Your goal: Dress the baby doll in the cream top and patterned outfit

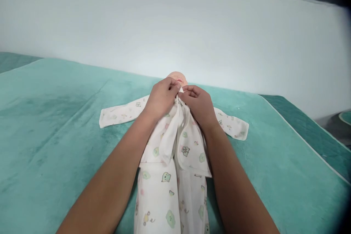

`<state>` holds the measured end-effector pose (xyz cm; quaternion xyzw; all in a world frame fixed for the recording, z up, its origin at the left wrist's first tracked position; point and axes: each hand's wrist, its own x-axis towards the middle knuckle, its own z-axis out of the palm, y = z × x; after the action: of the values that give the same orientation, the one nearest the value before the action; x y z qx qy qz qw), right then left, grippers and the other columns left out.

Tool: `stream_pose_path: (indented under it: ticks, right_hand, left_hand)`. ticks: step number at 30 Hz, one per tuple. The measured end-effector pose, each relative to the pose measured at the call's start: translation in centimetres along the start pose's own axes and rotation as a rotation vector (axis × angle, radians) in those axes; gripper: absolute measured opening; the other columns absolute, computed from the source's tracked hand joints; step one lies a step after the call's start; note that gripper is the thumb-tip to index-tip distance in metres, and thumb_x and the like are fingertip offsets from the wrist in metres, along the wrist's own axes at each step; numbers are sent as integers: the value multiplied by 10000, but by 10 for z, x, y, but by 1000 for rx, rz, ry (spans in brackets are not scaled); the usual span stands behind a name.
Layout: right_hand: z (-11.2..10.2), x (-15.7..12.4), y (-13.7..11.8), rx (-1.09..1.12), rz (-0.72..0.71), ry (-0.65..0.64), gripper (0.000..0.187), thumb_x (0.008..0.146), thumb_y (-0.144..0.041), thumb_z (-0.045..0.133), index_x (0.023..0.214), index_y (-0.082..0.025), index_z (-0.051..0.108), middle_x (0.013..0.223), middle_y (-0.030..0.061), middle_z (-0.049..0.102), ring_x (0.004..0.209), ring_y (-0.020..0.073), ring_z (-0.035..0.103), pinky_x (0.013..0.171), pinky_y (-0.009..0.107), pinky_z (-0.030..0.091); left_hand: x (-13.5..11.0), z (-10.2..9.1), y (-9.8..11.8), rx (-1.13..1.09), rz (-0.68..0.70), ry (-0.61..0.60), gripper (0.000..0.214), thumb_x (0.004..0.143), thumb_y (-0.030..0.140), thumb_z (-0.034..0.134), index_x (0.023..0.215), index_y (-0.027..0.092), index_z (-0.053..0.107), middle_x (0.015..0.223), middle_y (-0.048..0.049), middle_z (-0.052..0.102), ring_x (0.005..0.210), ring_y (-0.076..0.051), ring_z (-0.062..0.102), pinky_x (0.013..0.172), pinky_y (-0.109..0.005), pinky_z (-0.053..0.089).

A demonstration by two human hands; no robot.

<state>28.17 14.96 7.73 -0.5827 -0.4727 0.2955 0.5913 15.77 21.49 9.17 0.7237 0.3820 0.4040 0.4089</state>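
Observation:
A baby doll (pixel 178 76) lies on its back, dressed in a white baby jacket (pixel 193 150) printed with small green and pink figures. Matching trousers (pixel 157 197) cover its legs. At the neck, just below the doll's chin, my left hand (pixel 163 95) pinches one edge of the jacket's front. Close beside it, my right hand (pixel 197 104) pinches the other edge, fingertips nearly meeting. Below them the jacket's front hangs partly apart, with one edge folded over. Both sleeves stretch out to the sides. Whatever fastening lies between my fingertips is hidden.
A teal plush cover (pixel 68 124) with pale piping spreads under the doll. Behind it rises a white wall (pixel 137 22) with a dark band along its top right. A dark rounded object (pixel 336 126) stands at the right edge.

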Motion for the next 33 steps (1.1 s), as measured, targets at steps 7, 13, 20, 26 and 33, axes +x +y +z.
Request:
stream_pose_path:
  ticks: [7,13,20,26,33]
  right_hand:
    - [4,-4,-2,-244,-74,-29,303,745,-318,660,1028,-225,604,709,-55,578,666,127,549,648,275,435]
    - [-1,-13,-13,-174,-42,-181,531,771,-355,695,1261,-248,521,788,-39,609,708,132,560,655,276,440]
    - [-9,-5,-5,-25,-14,35,208,851,-396,603,970,-228,634,774,-18,607,631,108,508,578,249,395]
    - [-2,-15,-14,-235,-96,33,245,860,-415,591,740,-202,592,642,-37,520,606,112,441,602,262,360]
    - [7,-27,-17,-495,-122,26,323,856,-437,584,631,-211,528,598,-32,502,609,132,428,602,280,334]
  left_hand:
    - [-3,-4,2,-205,-127,-40,235,720,251,695,939,175,660,866,-36,678,750,-151,614,682,-276,460]
    - [-7,-13,10,-253,-219,-76,235,703,166,620,933,179,660,712,-11,603,606,-121,526,549,-250,385]
    - [-10,-14,15,74,-107,-52,161,757,178,615,908,177,670,825,-21,661,676,-126,561,613,-253,401]
    - [-57,-34,11,85,-19,115,146,859,249,558,939,195,667,860,-12,676,757,-138,595,687,-251,446]
    - [-303,-93,-48,517,-290,837,209,851,387,618,967,219,661,923,-16,682,824,-184,630,766,-284,511]
